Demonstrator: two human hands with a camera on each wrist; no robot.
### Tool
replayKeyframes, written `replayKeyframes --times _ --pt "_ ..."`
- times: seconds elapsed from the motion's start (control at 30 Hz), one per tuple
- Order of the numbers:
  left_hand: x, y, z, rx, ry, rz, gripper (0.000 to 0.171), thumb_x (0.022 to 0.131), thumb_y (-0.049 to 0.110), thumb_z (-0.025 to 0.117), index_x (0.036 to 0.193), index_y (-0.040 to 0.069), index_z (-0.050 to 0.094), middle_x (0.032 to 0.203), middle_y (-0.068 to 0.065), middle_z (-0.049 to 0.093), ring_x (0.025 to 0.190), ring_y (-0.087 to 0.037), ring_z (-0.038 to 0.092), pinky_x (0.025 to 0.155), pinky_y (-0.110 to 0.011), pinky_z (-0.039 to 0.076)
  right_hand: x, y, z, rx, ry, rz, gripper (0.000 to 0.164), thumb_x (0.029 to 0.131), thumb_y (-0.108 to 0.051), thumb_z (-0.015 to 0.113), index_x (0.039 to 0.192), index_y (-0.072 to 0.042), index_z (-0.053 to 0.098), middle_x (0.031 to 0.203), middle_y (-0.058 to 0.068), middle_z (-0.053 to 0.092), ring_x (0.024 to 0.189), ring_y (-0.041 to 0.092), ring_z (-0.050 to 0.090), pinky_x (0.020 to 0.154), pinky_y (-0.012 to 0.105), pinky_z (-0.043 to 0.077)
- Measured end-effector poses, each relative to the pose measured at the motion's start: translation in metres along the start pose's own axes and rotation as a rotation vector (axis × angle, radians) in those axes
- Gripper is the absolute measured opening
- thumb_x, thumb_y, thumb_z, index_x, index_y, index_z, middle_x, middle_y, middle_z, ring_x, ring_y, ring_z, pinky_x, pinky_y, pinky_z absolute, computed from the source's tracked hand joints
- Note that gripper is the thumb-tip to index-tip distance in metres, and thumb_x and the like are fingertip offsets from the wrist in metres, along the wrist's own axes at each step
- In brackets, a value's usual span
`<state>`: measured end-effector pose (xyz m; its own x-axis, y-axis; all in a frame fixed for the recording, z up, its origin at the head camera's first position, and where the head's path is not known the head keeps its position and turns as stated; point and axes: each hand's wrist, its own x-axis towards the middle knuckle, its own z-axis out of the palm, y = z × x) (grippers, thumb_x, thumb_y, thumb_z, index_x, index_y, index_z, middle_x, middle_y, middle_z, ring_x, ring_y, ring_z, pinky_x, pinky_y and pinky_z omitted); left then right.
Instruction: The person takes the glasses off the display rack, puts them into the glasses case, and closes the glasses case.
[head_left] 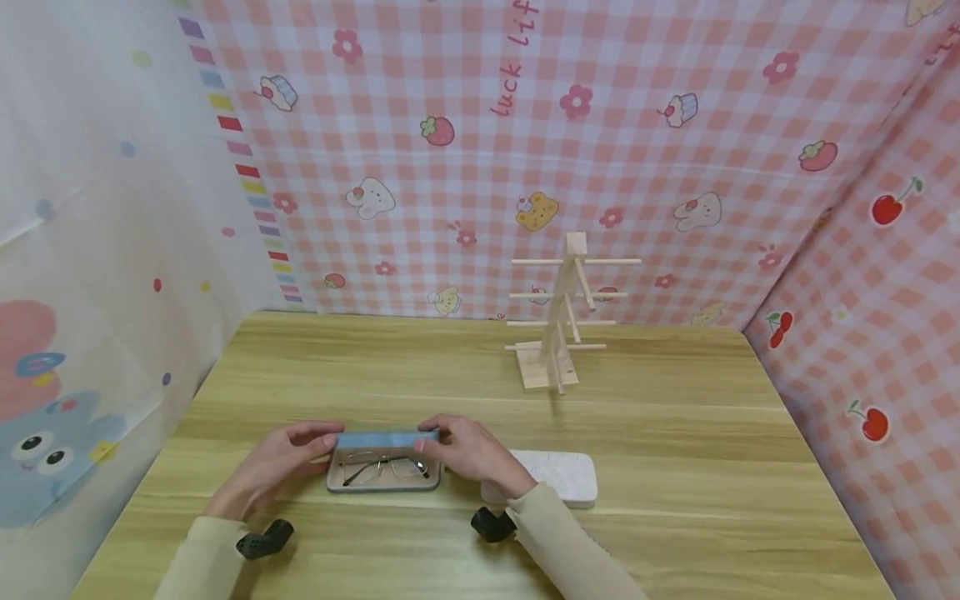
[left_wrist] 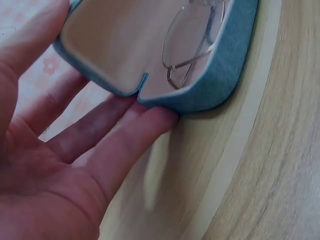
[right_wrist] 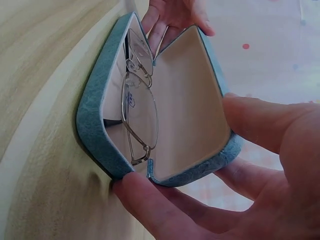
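Observation:
A blue glasses case [head_left: 384, 438] lies open on the table, its lid raised on the far side and its lining beige. Inside rests a pair of thin metal-framed glasses [right_wrist: 140, 107] with clear lenses. My left hand [head_left: 288, 457] holds the case's left end, thumb at the lid's edge and fingertips against the end wall near the hinge. At the other end, my right hand [head_left: 474, 448] grips the case with its thumb on the lid's rim and fingers around the hinge corner. A white case-shaped box [head_left: 558, 477] lies partly hidden behind the right wrist.
Farther back on the wooden table [head_left: 675, 417] stands a small wooden rack [head_left: 558, 317] with several thin pegs sticking out. Patterned cloth [head_left: 480, 167] hangs behind the table and along both sides. A black device [head_left: 491, 525] is strapped at each wrist.

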<state>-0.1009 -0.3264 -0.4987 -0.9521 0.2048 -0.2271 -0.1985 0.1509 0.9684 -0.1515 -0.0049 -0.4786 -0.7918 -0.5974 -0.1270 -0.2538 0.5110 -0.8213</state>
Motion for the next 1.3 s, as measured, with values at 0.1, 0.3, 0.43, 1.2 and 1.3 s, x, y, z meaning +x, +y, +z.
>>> replayKeyframes --times 0.1,0.3,0.43,1.2,1.3 --pt "0.001 -0.002 -0.005 -0.024 -0.046 0.03 0.051 0.102 0.01 0.066 0.14 -0.02 0.048 0.129 -0.011 0.066 0.111 -0.015 0.067 0.097 -0.037 0.058 -0.001 0.001 0.0 0.022 -0.005 0.013 0.044 0.101 -0.038 0.067 0.134 -0.009 0.067 0.12 0.006 0.071 0.115 0.026 0.065 0.09 0.037 0.057" --pt "-0.001 -0.003 -0.007 0.039 -0.045 0.019 0.05 0.098 0.011 0.072 0.137 -0.015 0.054 0.128 -0.016 0.067 0.107 -0.016 0.068 0.093 -0.03 0.059 -0.003 0.0 0.001 0.058 -0.003 0.033 0.039 0.097 -0.033 0.073 0.13 -0.013 0.07 0.135 0.01 0.066 0.119 0.03 0.064 0.092 0.04 0.057" --pt "-0.002 -0.006 -0.008 0.169 -0.011 0.018 0.049 0.093 0.018 0.079 0.134 -0.005 0.063 0.136 -0.021 0.064 0.113 -0.012 0.065 0.093 -0.022 0.055 -0.005 0.0 0.003 0.047 0.016 0.045 0.035 0.092 -0.028 0.08 0.123 -0.013 0.073 0.127 0.006 0.069 0.104 0.017 0.065 0.079 0.03 0.055" --pt "-0.005 -0.013 0.004 0.223 -0.119 0.168 0.059 0.087 0.003 0.081 0.137 -0.007 0.052 0.149 -0.029 0.041 0.139 -0.045 0.042 0.106 -0.015 0.044 -0.02 -0.002 0.018 -0.201 0.095 -0.054 0.039 0.089 -0.023 0.084 0.124 -0.014 0.069 0.136 0.004 0.059 0.122 0.02 0.059 0.102 0.036 0.052" --pt "-0.009 -0.009 0.009 0.296 -0.059 0.174 0.061 0.091 0.008 0.079 0.142 -0.006 0.048 0.149 -0.028 0.044 0.139 -0.05 0.041 0.111 -0.029 0.046 -0.03 -0.004 0.011 -0.19 0.105 -0.095 0.04 0.097 -0.029 0.076 0.132 -0.013 0.066 0.142 0.004 0.058 0.13 0.021 0.056 0.107 0.041 0.051"
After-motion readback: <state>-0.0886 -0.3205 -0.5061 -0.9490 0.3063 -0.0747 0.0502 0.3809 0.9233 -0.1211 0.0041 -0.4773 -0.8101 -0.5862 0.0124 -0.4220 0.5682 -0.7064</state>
